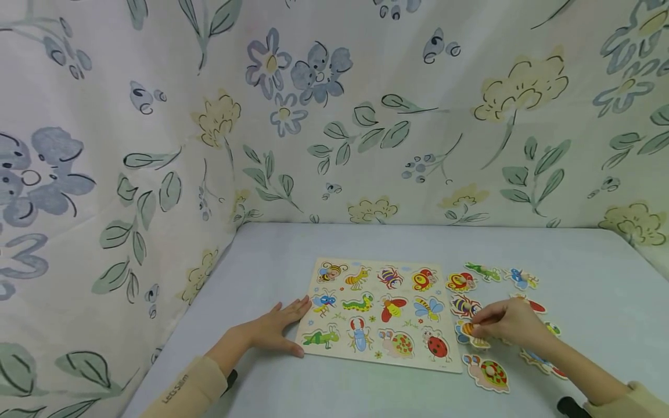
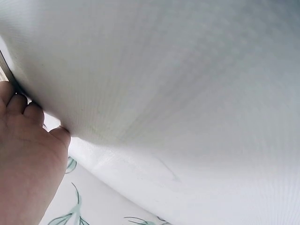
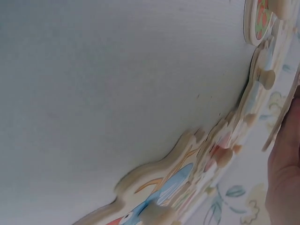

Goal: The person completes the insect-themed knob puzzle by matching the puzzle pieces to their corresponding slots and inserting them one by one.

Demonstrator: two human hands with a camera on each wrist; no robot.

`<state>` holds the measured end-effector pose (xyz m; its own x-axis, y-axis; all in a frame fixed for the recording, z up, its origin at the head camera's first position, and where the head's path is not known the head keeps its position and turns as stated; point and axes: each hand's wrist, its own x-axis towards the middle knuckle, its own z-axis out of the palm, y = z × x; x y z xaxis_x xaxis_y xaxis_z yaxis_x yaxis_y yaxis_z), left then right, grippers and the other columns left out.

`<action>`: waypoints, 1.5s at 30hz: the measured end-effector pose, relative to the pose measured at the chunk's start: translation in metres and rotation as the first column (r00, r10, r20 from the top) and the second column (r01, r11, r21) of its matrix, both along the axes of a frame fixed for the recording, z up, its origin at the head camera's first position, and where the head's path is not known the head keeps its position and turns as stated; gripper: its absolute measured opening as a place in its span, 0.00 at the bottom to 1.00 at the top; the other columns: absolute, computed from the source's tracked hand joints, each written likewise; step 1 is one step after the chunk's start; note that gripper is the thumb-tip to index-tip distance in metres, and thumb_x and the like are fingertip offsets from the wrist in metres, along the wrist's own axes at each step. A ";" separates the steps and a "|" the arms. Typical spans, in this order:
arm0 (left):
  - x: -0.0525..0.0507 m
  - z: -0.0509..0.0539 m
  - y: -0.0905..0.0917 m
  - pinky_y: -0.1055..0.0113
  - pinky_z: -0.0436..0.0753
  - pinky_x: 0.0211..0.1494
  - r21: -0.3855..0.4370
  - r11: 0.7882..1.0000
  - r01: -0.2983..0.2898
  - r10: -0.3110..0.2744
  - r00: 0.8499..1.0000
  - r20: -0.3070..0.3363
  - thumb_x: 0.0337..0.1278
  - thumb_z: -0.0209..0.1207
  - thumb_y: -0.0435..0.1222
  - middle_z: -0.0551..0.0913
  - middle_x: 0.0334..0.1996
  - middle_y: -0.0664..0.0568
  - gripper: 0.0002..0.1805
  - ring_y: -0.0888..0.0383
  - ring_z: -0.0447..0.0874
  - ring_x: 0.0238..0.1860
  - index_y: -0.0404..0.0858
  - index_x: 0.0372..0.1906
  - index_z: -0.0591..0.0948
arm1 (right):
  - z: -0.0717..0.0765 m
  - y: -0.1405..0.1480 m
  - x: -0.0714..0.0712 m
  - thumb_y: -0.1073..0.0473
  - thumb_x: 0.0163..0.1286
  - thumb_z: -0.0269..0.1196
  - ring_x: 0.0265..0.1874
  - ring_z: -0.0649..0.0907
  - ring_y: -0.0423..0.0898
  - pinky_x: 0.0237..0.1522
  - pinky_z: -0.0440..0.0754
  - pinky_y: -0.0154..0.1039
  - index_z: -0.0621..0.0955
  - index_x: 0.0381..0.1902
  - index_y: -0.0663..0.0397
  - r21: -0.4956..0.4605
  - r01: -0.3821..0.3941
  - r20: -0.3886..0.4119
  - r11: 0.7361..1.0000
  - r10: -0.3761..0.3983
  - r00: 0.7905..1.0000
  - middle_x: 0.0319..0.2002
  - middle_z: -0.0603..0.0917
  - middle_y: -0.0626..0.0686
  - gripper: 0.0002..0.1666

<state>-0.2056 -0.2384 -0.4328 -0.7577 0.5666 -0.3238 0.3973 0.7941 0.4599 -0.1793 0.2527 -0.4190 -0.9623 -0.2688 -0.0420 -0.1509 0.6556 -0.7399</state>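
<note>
Several knobbed wooden cutouts (image 1: 490, 376) lying at lower right, right hand (image 1: 509, 326) pinching a striped, curvy-edged piece (image 1: 467, 332) there, left hand (image 1: 274, 328) resting, fingers spread, against a flat rectangular board (image 1: 340, 350) at lower centre

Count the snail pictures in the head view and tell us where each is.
2. One printed snail is in the bottom row of the board; one loose snail piece lies beside the board's near right corner. The right hand may hide others.

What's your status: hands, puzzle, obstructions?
Left hand at left edge of puzzle board. Right hand pinching a loose piece. Other pieces crowded around right hand.
</note>
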 end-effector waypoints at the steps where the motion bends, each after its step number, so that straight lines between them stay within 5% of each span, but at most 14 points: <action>1: 0.000 0.000 0.000 0.42 0.42 0.75 -0.001 1.000 0.000 0.000 1.000 -0.002 0.48 0.67 0.58 0.45 0.78 0.46 0.58 0.46 0.43 0.76 0.37 0.77 0.50 | 0.000 -0.001 -0.001 0.56 0.53 0.75 0.24 0.81 0.37 0.24 0.78 0.32 0.88 0.31 0.56 0.012 0.007 -0.001 1.000 -0.007 1.000 0.28 0.87 0.48 0.11; 20: 0.002 0.008 0.002 0.39 0.42 0.74 0.002 1.000 0.007 -0.007 1.000 -0.002 0.49 0.67 0.56 0.45 0.77 0.43 0.58 0.43 0.43 0.76 0.34 0.77 0.49 | 0.020 -0.015 -0.028 0.54 0.56 0.74 0.30 0.83 0.45 0.29 0.82 0.39 0.88 0.35 0.58 -0.041 0.029 0.007 0.999 -0.029 1.000 0.33 0.87 0.51 0.14; 28: 0.002 0.007 0.002 0.41 0.41 0.74 -0.008 1.000 0.007 -0.007 1.000 0.013 0.49 0.66 0.58 0.44 0.77 0.44 0.59 0.44 0.42 0.76 0.36 0.77 0.49 | 0.021 -0.026 -0.035 0.59 0.58 0.73 0.29 0.84 0.46 0.28 0.83 0.39 0.86 0.36 0.64 -0.107 0.003 0.042 0.994 0.001 0.999 0.32 0.87 0.53 0.13; 37: 0.001 0.008 0.002 0.39 0.42 0.74 0.000 1.000 0.014 -0.014 1.000 0.010 0.48 0.66 0.59 0.45 0.77 0.42 0.59 0.43 0.43 0.76 0.34 0.77 0.49 | 0.024 -0.031 -0.047 0.57 0.56 0.74 0.28 0.83 0.45 0.28 0.81 0.37 0.87 0.35 0.62 -0.052 -0.006 -0.035 0.999 0.004 0.999 0.31 0.87 0.52 0.13; 45: 0.002 0.010 0.003 0.41 0.41 0.74 -0.001 1.000 -0.007 0.007 1.000 0.026 0.48 0.68 0.57 0.44 0.77 0.44 0.59 0.44 0.42 0.76 0.35 0.77 0.49 | 0.024 -0.044 -0.052 0.58 0.56 0.74 0.29 0.85 0.46 0.31 0.83 0.41 0.87 0.34 0.62 -0.114 -0.003 0.023 0.993 0.006 1.000 0.30 0.88 0.52 0.13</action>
<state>-0.2034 -0.2357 -0.4230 -0.7529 0.5612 -0.3439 0.3798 0.7972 0.4693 -0.2316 0.2084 -0.3946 -0.9602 -0.2772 -0.0329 -0.1355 0.5660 -0.8132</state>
